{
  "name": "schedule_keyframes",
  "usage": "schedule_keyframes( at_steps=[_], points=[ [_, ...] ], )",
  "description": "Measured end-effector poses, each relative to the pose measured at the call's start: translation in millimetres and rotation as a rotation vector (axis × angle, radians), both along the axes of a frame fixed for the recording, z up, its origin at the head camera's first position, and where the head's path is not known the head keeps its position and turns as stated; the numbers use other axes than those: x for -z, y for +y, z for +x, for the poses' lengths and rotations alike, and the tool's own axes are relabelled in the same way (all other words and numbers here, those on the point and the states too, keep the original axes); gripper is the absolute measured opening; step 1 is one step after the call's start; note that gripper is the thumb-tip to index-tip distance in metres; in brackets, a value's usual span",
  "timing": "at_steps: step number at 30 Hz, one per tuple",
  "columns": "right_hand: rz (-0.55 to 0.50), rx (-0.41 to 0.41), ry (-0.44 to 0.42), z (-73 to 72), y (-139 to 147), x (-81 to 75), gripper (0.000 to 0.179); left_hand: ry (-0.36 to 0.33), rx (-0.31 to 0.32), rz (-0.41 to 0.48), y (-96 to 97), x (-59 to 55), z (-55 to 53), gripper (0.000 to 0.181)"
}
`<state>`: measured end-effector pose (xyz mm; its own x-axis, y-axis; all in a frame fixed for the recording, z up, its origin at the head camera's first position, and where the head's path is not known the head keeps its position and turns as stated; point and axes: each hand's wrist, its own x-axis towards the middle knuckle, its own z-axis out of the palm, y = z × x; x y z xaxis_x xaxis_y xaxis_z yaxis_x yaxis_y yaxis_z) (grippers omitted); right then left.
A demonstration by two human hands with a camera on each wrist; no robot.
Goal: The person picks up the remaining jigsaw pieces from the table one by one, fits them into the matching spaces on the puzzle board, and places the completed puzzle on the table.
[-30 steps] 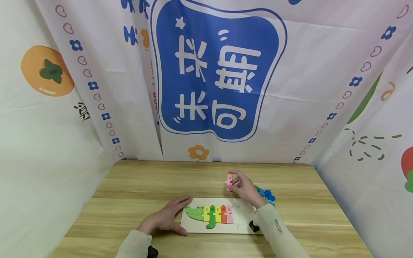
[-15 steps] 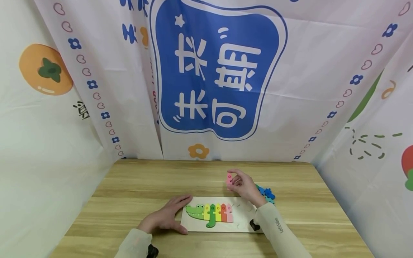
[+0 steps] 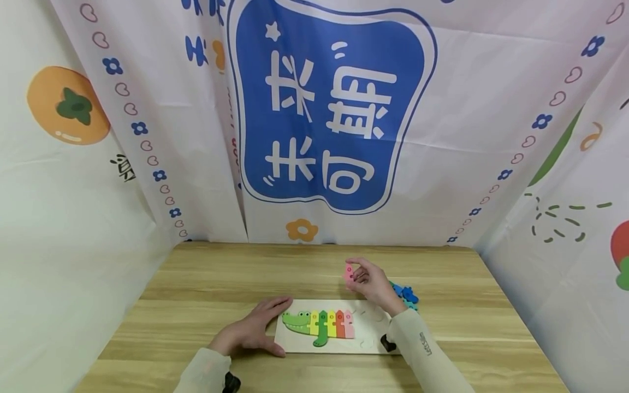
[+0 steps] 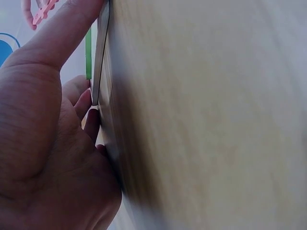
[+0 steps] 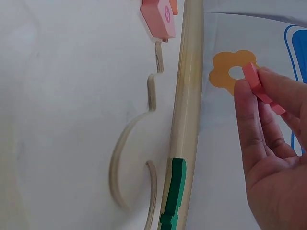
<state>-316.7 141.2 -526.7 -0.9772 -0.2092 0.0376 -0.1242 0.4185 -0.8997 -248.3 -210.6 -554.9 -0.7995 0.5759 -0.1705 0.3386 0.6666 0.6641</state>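
Fingers [image 5: 249,122] of the right hand [image 3: 373,285] pinch a pink piece [image 3: 349,271] just beyond the puzzle board [image 3: 339,347] on the counter [image 3: 221,273], while the left hand [image 3: 251,328] (spread wide) touches the board's left end.

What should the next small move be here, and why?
Probably the right hand should bring the pink piece to the board, just right of the paler pink piece. It is already pinched clear of the board, the colored row ends at that paler piece, an outline groove continues beyond it, and the left hand rests at the board's left end.
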Motion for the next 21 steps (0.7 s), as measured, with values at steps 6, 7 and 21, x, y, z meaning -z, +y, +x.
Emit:
schedule_keyframes(
  at_steps=[6, 7, 21],
  points=[
    [0.003, 0.003, 0.006, 1.7, 2.3, 0.4, 0.06, -0.002, 0.002, 0.001, 0.4, -0.6, 0.0, 0.115],
    [0.002, 0.003, 0.003, 2.2, 2.8, 0.3, 0.06, -0.002, 0.004, 0.003, 0.5, -0.8, 0.1, 0.115],
    [0.045, -0.096, -0.018, 19.0, 20.5, 1.3, 0.06, -0.005, 0.002, 0.008, -0.5, 0.8, 0.3, 0.114]
  ],
)
